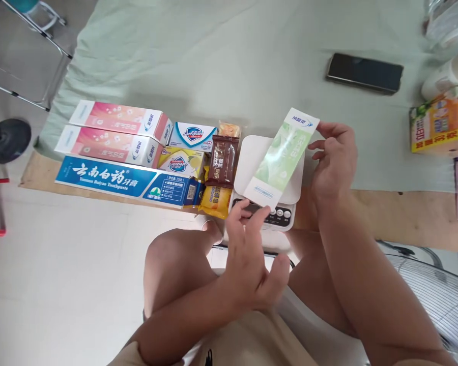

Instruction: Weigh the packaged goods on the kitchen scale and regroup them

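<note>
A pale green and white toothpaste box [284, 157] slants over the white kitchen scale [246, 152], hiding much of its platform and part of its dark button panel. My right hand [334, 160] is at the box's far right corner, with curled fingertips against that edge; its thumb is hidden. My left hand [248, 254] has its palm turned up and fingers spread. Its fingertips reach the box's near end, in front of the scale's panel. Whether the box rests on the platform or is lifted slightly, I cannot tell.
Left of the scale lie two pink toothpaste boxes [118, 119], a blue toothpaste box [118, 178], white [193, 136] and yellow [181, 162] soap boxes, and wrapped snacks [223, 160]. A phone [366, 73] and an orange carton [440, 122] are on the right. The table's wooden edge [389, 211] runs nearby.
</note>
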Motion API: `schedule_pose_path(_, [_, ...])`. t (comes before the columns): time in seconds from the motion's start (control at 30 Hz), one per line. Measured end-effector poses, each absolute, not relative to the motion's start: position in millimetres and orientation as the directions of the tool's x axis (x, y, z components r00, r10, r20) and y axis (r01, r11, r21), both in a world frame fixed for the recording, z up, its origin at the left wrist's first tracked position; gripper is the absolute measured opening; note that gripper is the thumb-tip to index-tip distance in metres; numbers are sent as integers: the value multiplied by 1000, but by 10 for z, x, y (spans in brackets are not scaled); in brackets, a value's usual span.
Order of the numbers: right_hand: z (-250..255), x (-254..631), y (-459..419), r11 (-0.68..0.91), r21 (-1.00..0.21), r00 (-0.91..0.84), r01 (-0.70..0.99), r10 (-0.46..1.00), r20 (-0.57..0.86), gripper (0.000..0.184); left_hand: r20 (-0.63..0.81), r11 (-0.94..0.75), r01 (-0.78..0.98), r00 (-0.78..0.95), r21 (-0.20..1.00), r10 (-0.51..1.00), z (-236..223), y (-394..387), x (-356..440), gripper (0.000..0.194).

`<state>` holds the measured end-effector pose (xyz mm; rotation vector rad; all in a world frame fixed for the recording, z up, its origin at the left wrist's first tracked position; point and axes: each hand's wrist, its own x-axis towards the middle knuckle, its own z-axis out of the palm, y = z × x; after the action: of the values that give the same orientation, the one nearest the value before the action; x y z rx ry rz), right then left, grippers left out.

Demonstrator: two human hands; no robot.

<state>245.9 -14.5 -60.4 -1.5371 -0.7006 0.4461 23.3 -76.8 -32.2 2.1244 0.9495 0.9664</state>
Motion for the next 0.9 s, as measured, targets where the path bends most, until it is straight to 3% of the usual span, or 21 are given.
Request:
schedule_pose_path(0.13, [-569, 2453, -136, -6, -984, 760, 179, 636, 134, 33, 535, -646, 318, 373, 694, 758, -445, -539, 156, 55])
schedule_pose_path(0.23, [-554, 2450, -124, -10, -986, 769, 169, 626, 126, 34, 579, -674, 335, 347, 658, 738, -504, -459, 162, 51])
schedule_pose_path(0.7, [-619, 2404, -88, 9, -988, 696, 157, 708, 117, 35, 494, -631, 406, 397, 661, 773, -569, -372, 235, 38])
schedule_pose_path(0.9, [-613, 2392, -73, 83, -981, 732, 177, 654, 188, 35, 555, -667, 406, 371, 624, 745, -594, -377, 264, 33])
